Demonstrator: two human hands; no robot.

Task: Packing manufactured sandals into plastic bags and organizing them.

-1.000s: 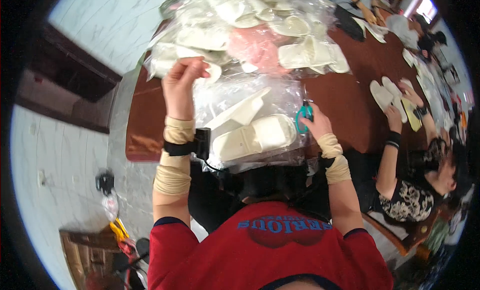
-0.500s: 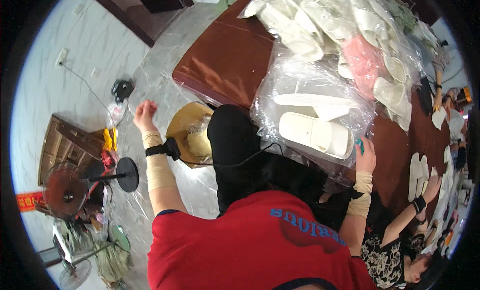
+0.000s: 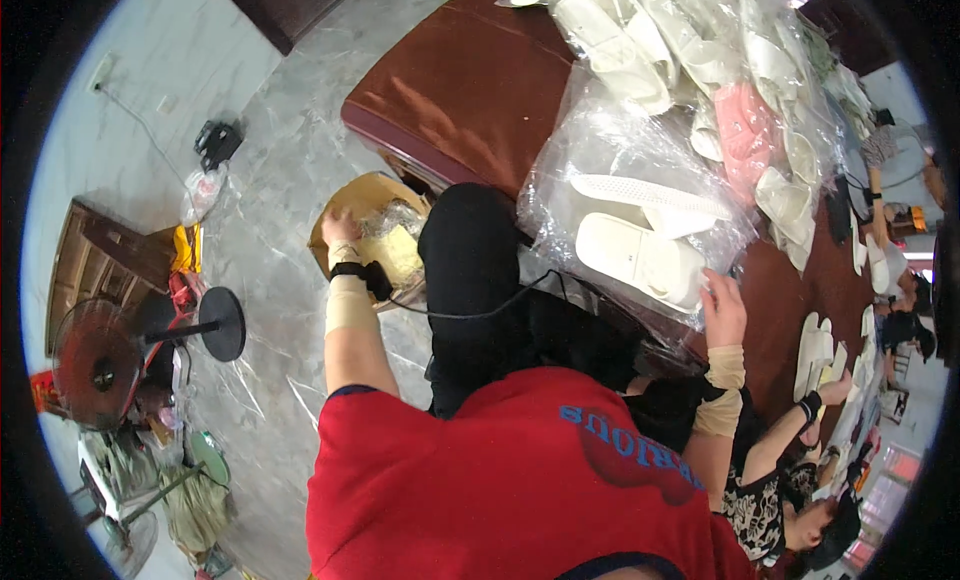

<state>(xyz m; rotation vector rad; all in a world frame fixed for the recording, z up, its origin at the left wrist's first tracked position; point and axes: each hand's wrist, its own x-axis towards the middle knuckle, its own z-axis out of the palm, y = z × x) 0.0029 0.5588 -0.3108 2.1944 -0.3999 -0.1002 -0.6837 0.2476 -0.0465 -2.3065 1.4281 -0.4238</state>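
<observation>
My left hand [image 3: 342, 226] is at the left side of an open cardboard box [image 3: 325, 265] beside my knee; its fingers are too small and partly hidden to make out. Crumpled clear plastic and a pale yellow piece [image 3: 402, 256] lie in the box. On the table edge my right hand [image 3: 722, 308] has its fingers apart, close by the end of a white slipper [image 3: 625, 252]. A second white slipper [image 3: 650, 200] lies on its side just beyond. Both rest on a clear plastic bag [image 3: 550, 170].
More white slippers [image 3: 620, 60] and a pink slipper [image 3: 742, 140] lie in clear plastic across the brown table [image 3: 450, 90]. A co-worker's hand [image 3: 835, 388] is at the right near other slippers. A standing fan [image 3: 100, 370] is on the floor at the left. A black cable [image 3: 470, 314] crosses my lap.
My left hand has moved from the open floor side over to the box. The small teal thing seen at my right fingers is no longer visible. The view has shifted slightly.
</observation>
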